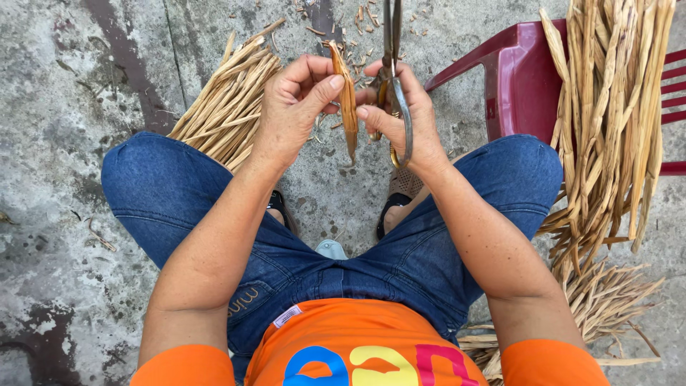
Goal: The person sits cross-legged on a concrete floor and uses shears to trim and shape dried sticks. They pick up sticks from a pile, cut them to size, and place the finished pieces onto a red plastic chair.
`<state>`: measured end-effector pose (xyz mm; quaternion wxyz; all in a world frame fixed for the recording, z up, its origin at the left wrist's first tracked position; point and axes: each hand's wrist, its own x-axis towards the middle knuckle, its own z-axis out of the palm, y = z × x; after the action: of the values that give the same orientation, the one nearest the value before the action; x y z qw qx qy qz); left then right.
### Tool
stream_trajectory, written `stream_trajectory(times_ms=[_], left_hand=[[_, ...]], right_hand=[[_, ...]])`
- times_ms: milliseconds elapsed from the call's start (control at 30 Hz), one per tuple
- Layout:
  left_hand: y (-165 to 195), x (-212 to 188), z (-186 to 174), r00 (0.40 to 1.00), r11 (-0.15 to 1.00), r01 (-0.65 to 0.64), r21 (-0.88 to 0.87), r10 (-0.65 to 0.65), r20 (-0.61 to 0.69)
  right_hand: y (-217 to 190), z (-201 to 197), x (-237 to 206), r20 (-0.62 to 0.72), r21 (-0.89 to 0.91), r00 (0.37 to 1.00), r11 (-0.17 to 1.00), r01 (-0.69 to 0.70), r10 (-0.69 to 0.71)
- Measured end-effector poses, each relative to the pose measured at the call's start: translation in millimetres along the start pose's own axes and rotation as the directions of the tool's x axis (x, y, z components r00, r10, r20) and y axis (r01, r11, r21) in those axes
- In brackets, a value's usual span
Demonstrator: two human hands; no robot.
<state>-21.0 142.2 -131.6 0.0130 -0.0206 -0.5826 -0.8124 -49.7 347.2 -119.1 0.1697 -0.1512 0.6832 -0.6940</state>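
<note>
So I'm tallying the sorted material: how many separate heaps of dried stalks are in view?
3: one pile on the floor past the left knee, one bundle draped over the red chair, one heap on the ground beside the right thigh.

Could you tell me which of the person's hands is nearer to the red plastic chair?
The right hand. Holding scissors, it sits just beside the red plastic chair, while the left hand, pinching a dried stalk, is farther off on the other side.
</note>
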Motion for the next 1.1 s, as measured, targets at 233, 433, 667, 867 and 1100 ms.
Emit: stream_trajectory(times_ms=[233, 433, 667, 867, 1100], left_hand=[[2, -3, 4, 0.996, 0.998, -0.066, 0.02, 0.064, 0.069], [3, -3, 5, 0.998, 0.997, -0.053, 0.049, 0.052, 0.036], [2, -4, 4, 1.0, 0.994, -0.027, 0.104, 0.027, -0.001], [-2, 2, 0, 0.993, 0.995, -0.082, 0.056, 0.086, -0.077], [-10, 4, -5, 0.982, 0.994, -0.097, 0.057, 0.104, -0.156]], right_hand=[[8, 3, -1, 0.027, 0.003, 0.998, 0.998, -0.061, 0.061], [7, 3, -2, 0.056, 0.051, 0.996, 0.996, -0.071, 0.069], [6, 3, -4, 0.008, -0.011, 0.998, 0.998, -0.066, 0.066], [3, 4, -6, -0.015, -0.293, 0.994, 0.95, 0.103, -0.113], [-7, 8, -11, 0.053, -0.613, 0.963, 0.753, 0.239, -0.263]])
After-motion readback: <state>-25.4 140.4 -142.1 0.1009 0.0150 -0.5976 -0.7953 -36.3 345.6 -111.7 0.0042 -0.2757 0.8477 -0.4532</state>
